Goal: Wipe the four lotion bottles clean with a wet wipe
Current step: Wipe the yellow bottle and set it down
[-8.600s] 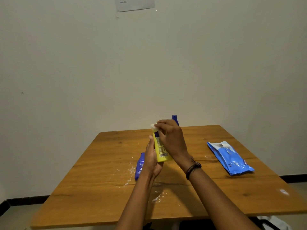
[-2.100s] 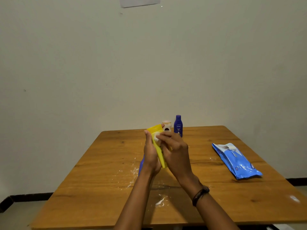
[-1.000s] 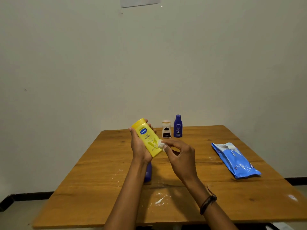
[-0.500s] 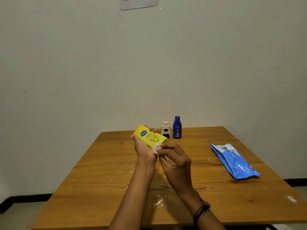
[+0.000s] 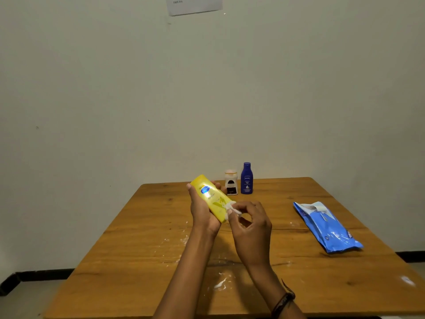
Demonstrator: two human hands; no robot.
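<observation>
Since half a second before, the yellow lotion bottle (image 5: 212, 200) had swung from nearly level to a steeper slant, and the wet wipe (image 5: 232, 209) had slid down to its lower end. From where I stood, the left hand (image 5: 202, 215) gripped the bottle from behind. Its thumb lay along the near edge and its fingers (image 5: 217, 184) curled round the far side, holding the bottle clear above the tabletop (image 5: 142, 261). The right hand (image 5: 250, 229) pinched the small wadded wipe between thumb and forefinger and pressed it against the bottle's lower end. Its other fingers were bent loosely behind the wipe.

Just beyond the left fingers, a white bottle (image 5: 231, 182) with a dark label and a blue bottle (image 5: 246, 178) stood upright side by side near the far edge. Well to the right of the right fingers lay a blue wipe pack (image 5: 326, 229), flat on the wood. White smears (image 5: 220, 284) marked the tabletop below both wrists. A dark wristband (image 5: 284, 301) circled the right forearm. High above the fingers, a sheet of paper (image 5: 194, 4) hung on the wall (image 5: 92, 88), its print too small to read.
</observation>
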